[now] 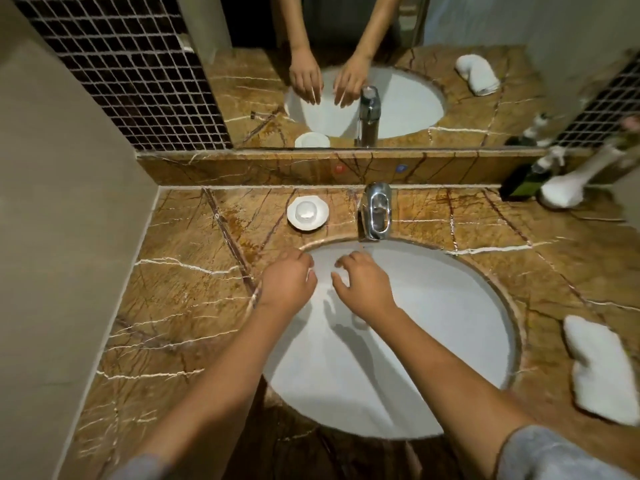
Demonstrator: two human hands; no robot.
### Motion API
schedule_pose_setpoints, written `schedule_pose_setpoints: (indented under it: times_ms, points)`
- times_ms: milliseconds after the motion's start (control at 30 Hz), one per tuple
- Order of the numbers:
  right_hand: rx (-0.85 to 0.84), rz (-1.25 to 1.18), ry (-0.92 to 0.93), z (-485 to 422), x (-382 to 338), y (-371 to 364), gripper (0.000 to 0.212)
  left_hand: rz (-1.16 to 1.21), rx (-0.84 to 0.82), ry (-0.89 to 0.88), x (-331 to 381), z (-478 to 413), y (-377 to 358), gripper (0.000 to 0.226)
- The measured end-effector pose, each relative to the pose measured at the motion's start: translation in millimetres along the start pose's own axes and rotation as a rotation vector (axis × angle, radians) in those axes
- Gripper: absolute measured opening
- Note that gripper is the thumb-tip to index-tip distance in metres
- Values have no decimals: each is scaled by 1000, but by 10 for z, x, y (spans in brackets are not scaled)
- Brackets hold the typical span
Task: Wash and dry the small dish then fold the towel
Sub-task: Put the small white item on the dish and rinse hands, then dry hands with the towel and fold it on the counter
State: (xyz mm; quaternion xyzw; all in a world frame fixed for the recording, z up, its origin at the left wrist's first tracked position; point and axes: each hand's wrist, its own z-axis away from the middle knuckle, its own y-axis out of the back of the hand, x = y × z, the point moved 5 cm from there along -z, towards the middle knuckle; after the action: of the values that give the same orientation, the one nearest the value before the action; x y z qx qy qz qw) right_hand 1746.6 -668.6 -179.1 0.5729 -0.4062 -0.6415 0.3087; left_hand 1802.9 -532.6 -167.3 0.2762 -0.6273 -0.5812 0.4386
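Observation:
The small white dish (307,213) sits on the brown marble counter (194,306) left of the tap, with a small white piece inside it. A white towel (601,368) lies bunched on the counter right of the sink. My left hand (287,282) and my right hand (363,289) hover side by side over the back left of the white basin (433,323), fingers curled downward and slightly apart. I see nothing clearly held in either hand. Both hands are a short way in front of the dish, not touching it.
A chrome tap (377,211) stands at the back middle of the sink, with no water visibly running. A dark green pump bottle (526,180) and a white vase (568,187) stand at the back right. A mirror behind the counter reflects the hands. A wall closes the left side.

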Motion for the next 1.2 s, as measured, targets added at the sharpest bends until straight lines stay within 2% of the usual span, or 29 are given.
schedule_pose_setpoints:
  times_ms: [133, 333, 533, 633, 733, 833, 1067, 1200]
  points:
    - [46, 4, -173, 616, 738, 230, 29, 19, -74, -95, 661, 128, -318, 27]
    - [186, 0, -404, 1389, 1788, 837, 30, 65, -139, -366, 2100, 176, -675, 28]
    - [361, 58, -572, 2026, 2466, 1322, 29, 134, -189, -548, 3343, 284, -902, 25]
    - [466, 51, -625, 2285, 2640, 1481, 43, 168, -204, -649, 3786, 333, -969, 23]
    - [529, 37, -758, 2530, 2821, 1555, 56, 185, -213, -768, 4117, 377, -1029, 27]
    - [484, 11, -888, 2682, 2944, 1533, 55, 138, -229, -862, 4342, 377, -1084, 40]
    - [475, -125, -764, 2619, 2921, 1531, 35, -54, -327, -1073, 4565, 387, -1110, 56]
    - [556, -234, -846, 2713, 2953, 1506, 41, -229, -455, -1062, 4529, 318, -1119, 67]
